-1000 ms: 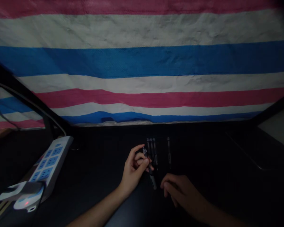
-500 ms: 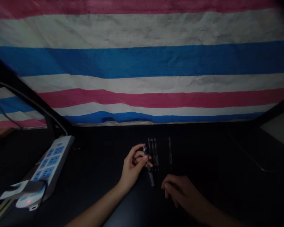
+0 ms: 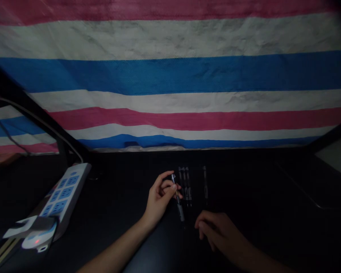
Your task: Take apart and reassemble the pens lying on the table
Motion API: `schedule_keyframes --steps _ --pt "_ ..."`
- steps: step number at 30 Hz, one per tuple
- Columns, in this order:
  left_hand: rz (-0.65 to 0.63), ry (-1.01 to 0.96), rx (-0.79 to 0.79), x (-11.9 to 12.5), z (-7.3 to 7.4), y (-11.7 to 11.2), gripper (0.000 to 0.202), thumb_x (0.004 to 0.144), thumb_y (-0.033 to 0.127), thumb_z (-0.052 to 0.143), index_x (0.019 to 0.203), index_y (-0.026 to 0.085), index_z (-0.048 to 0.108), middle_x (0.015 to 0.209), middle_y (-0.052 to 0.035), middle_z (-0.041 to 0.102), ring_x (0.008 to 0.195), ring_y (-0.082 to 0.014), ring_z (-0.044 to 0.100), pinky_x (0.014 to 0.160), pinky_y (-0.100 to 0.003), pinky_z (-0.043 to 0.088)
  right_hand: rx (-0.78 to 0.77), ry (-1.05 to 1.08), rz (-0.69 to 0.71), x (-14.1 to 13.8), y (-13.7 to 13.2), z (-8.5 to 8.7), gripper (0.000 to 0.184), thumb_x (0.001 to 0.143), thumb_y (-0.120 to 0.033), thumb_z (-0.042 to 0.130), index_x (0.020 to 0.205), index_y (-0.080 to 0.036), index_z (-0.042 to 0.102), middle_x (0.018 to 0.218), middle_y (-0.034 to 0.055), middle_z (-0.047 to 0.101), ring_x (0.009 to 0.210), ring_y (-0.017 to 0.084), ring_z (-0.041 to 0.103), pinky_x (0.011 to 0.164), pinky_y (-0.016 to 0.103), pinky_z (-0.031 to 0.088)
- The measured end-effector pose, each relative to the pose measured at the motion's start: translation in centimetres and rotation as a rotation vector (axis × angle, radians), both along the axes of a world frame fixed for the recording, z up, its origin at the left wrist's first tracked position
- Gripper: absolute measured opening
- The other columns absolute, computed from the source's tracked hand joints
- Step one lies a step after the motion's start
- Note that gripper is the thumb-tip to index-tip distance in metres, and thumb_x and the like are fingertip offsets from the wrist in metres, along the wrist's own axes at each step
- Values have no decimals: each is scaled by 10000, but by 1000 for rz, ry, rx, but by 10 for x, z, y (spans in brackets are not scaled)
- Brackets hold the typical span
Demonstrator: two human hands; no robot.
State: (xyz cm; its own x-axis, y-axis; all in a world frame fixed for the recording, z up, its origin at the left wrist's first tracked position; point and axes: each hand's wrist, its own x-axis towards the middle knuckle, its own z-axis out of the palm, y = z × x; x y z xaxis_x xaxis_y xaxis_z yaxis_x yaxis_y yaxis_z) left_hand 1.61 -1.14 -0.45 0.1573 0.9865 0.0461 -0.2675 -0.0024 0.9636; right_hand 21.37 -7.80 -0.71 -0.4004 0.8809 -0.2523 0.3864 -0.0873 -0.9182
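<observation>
A slim pen [image 3: 179, 208] with a dark lower barrel and a shiny upper end is pinched in my left hand [image 3: 159, 199]. Its thumb presses on the barrel, and the index finger reaches to the top end. The pen slants, its lower end pointing toward me. Just right of those fingers, three similar pens [image 3: 187, 185] lie side by side on the black table [image 3: 116, 204]. Another pen [image 3: 205, 184] lies parallel, a little farther right. Nearer to me, my right hand [image 3: 213, 225] has its fingers curled in, with no object visible in them; it is dimly lit.
On the left lies a white power strip [image 3: 69, 185] with a lit red light and a plug [image 3: 35, 225] in it. A cable [image 3: 42, 123] runs behind it. A striped sheet [image 3: 187, 76] hangs along the table's back edge. A dark flat object [image 3: 315, 189] is at the right.
The pen in my left hand has tilted slightly, and a small tip now shows at its lower end. My right hand has barely moved. The view has shifted slightly.
</observation>
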Motion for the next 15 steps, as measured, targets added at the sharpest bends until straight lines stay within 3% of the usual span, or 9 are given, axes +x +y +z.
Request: schedule_keyframes --steps 5,10,15 --pt "2 37 10 -3 -2 6 433 828 257 631 1229 191 480 805 -15 639 629 -142 656 614 -261 512 -4 -10 3 0 1 4 272 925 -349 428 852 -162 610 689 -4 610 473 64 492 472 175 366" --pt "118 192 83 -10 -11 16 483 812 261 639 1277 241 512 852 16 511 660 -99 571 593 -229 525 -19 -10 8 1 1 5 250 926 -332 426 865 -170 605 697 -12 621 465 59 495 472 171 368" --pt "122 335 180 -14 -26 21 561 841 276 593 1371 296 409 937 -6 477 827 -142 547 707 -299 564 -13 -25 8 -1 -1 4 246 928 -322 419 854 -177 603 693 -19 620 459 55 483 463 166 356"
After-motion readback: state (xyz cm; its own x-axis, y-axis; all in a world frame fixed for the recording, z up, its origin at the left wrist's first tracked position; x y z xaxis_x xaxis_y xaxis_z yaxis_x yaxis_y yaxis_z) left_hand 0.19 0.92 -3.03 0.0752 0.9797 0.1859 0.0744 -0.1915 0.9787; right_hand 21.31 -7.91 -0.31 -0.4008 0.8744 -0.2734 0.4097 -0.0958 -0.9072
